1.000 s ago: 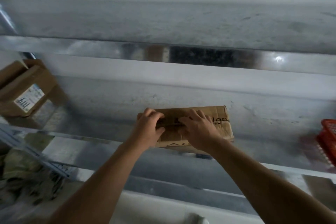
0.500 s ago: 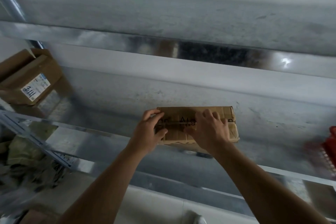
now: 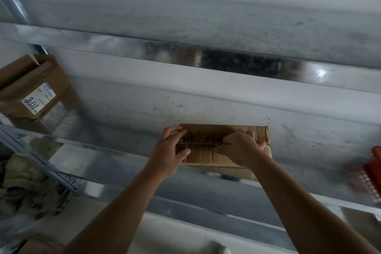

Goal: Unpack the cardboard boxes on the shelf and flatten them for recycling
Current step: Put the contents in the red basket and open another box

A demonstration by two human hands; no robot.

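A small brown cardboard box with black handwriting on its top lies on the metal shelf, near the front edge. My left hand grips the box's left end, thumb on the near side and fingers curled over the top. My right hand lies over the right half of the top, fingers curled down at the centre seam, hiding part of the writing. A second cardboard box with a white label stands at the shelf's far left, its flap raised.
A red plastic crate sits at the shelf's right edge. Another shelf runs overhead. Below left, a lower shelf holds crumpled paper and bags. White floor shows beneath the shelf's front rail.
My right hand has slid right along the box top, uncovering more of the seam and writing. My left hand stays at the left end. The view has shifted slightly.
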